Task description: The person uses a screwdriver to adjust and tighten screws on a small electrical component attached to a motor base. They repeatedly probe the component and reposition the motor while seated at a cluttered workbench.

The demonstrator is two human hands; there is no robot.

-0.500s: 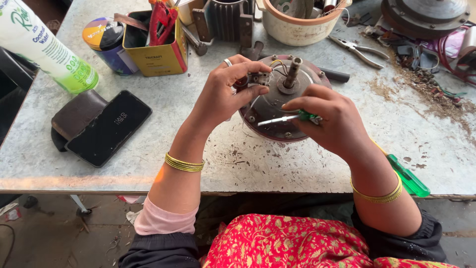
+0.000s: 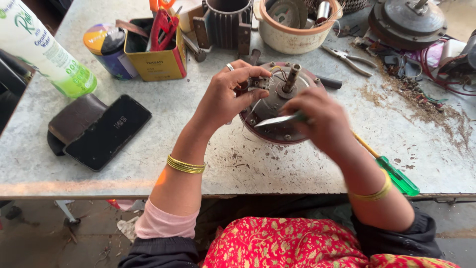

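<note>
Two hands: both are kept on the round motor [image 2: 277, 111] at the table's [image 2: 198, 119] middle.
Left hand [image 2: 225, 97]: fingers pinched shut on a small wired part [image 2: 261, 83].
Right hand [image 2: 317, 116]: fingers closed around a thin metal tool [image 2: 275, 120].
Done: cover looks off; wires still loose.
Around: a phone [image 2: 106, 131] left of the motor, a green screwdriver [image 2: 391, 171] right, dusty floor below.

Left hand [image 2: 229, 95] pinches a small wired part [image 2: 261, 82] atop the round motor housing [image 2: 277, 124]; right hand [image 2: 317, 119] grips a metal tool [image 2: 277, 119] against it; both on the counter [image 2: 198, 124]

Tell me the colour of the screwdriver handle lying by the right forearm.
Translucent green, on the screwdriver at the table's front edge; head view.
</note>
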